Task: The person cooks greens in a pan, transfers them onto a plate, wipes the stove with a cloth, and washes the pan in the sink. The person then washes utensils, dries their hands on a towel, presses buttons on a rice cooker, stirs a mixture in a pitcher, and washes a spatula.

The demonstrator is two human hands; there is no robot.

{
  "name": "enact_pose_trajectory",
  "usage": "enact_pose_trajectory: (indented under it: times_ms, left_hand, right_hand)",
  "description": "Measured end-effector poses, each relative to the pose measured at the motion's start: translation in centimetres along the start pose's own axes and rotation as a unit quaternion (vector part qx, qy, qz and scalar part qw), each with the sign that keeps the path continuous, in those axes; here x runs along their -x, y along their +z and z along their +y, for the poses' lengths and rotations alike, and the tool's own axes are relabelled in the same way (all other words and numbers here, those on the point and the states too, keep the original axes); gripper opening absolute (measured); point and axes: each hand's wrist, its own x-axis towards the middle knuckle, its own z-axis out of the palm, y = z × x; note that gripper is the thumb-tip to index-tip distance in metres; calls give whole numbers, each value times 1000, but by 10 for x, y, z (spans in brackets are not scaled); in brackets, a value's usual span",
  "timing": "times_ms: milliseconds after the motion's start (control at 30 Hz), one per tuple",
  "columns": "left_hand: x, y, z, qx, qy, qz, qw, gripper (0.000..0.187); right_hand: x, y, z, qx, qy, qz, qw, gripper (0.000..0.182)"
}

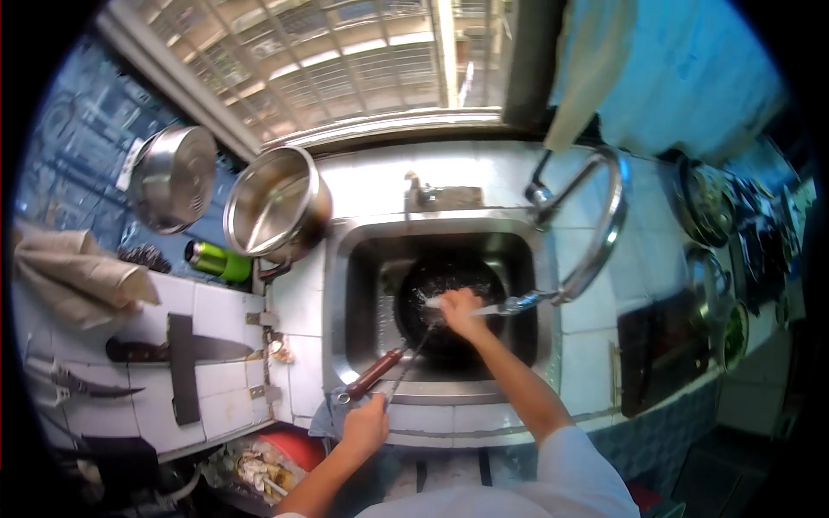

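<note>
A dark frying pan (432,332) lies in the steel sink (345,259), its red-brown handle (373,374) pointing toward me. My left hand (364,426) grips the end of that handle at the sink's near edge. My right hand (460,309) is inside the pan, pressed on a pale scrubbing pad against its wet surface. Water runs from the tap spout (518,302) just right of that hand.
A steel pot (275,203) and a steel bowl (171,177) hang at the left. A green bottle (216,261), a cloth (78,272) and knives (173,350) are on the left counter. A curved tap pipe (604,224) and pots (708,203) stand right.
</note>
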Motion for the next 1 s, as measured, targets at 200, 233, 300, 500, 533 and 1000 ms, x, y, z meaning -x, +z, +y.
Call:
enact_pose_trajectory:
  times_ms: [200,233,300,500,533,1000]
  left_hand:
    - [13,14,-9,54,-13,17,998,21]
    - [13,14,-6,72,-26,24,997,21]
    - [13,10,0,94,-41,29,994,20]
    - [13,19,-1,376,-96,-62,920,30]
    - [10,16,3,376,-98,-59,919,30]
    - [36,-89,35,264,-144,183,936,32]
  right_hand:
    - [19,-20,-13,5,-69,33,997,13]
    - [27,-26,-23,-2,-95,41,995,13]
    - [37,-27,-28,-46,-132,20,990,13]
    - [22,19,6,-114,34,158,980,28]
    - [20,30,14,-126,53,174,975,29]
    - [21,13,12,-258,341,161,889,31]
